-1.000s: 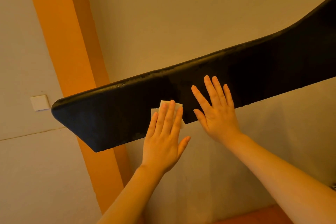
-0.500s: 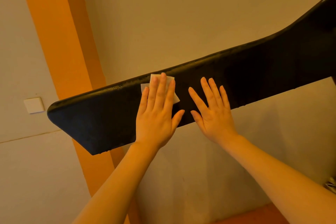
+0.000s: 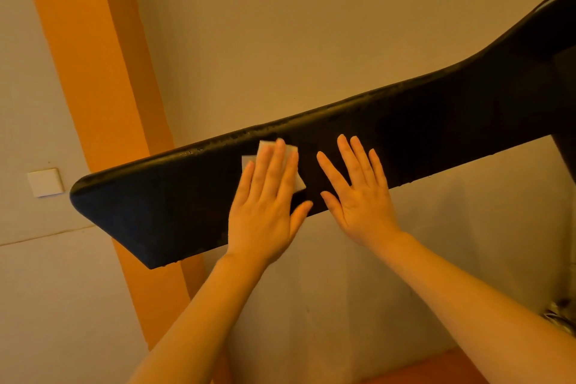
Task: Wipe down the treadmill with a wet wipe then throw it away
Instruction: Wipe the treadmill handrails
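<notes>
Pressing flat on the wipe [image 3: 298,184], the left hand [image 3: 265,206] lies with its fingers straight and close together, pointing up the slope of the treadmill [image 3: 436,121], its thumb spread out to the right. The white wipe sits under those fingers on the black panel's upper half, its corners showing past the fingertips and beside the index finger. The left forearm comes up from the lower edge, leaning right. The right hand [image 3: 358,193] rests just beside it, apart from the wipe, palm down on the same panel, fingers straight and fanned, the heel of the hand over the panel's lower edge. Its forearm runs in from the lower right. Behind the panel stands a beige wall with an orange stripe [image 3: 93,72] and a white switch [image 3: 45,182] at left.
</notes>
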A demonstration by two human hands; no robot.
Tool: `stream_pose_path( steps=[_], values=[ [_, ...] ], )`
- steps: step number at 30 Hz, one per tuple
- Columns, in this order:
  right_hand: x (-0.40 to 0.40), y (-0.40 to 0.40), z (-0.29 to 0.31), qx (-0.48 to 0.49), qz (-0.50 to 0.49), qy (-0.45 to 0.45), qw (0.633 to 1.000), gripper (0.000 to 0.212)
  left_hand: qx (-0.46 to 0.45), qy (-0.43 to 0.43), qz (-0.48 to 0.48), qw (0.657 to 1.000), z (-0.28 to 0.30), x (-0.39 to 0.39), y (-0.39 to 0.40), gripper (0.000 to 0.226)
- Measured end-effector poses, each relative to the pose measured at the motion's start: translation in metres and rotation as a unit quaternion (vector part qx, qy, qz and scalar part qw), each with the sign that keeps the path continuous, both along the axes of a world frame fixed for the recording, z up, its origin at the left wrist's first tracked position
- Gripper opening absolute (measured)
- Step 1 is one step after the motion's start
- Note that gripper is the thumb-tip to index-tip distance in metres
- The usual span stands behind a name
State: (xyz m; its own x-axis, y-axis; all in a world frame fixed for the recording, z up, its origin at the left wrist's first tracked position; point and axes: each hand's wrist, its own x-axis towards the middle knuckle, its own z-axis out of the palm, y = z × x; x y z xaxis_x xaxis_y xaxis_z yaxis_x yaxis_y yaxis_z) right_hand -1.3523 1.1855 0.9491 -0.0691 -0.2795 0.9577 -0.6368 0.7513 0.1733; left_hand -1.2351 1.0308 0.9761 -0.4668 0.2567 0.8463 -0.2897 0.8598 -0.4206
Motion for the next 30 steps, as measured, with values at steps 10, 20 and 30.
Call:
stream_pose_path(
  steps=[10, 20, 30],
  values=[
    [-0.001, 0.001, -0.003, -0.006, 0.005, -0.003, 1.0, 0.058, -0.023, 0.02, -0.006, 1.0, 0.021, -0.004, 0.002, 0.075],
    [0.005, 0.0, -0.003, -0.013, -0.013, -0.01, 1.0, 0.057, -0.032, 0.021, -0.032, 0.999, 0.018, -0.006, -0.001, 0.073],
    [0.014, 0.012, 0.001, 0.017, -0.049, -0.009, 0.999, 0.057, -0.031, 0.018, -0.05, 0.998, 0.017, -0.005, -0.002, 0.076]
  ],
)
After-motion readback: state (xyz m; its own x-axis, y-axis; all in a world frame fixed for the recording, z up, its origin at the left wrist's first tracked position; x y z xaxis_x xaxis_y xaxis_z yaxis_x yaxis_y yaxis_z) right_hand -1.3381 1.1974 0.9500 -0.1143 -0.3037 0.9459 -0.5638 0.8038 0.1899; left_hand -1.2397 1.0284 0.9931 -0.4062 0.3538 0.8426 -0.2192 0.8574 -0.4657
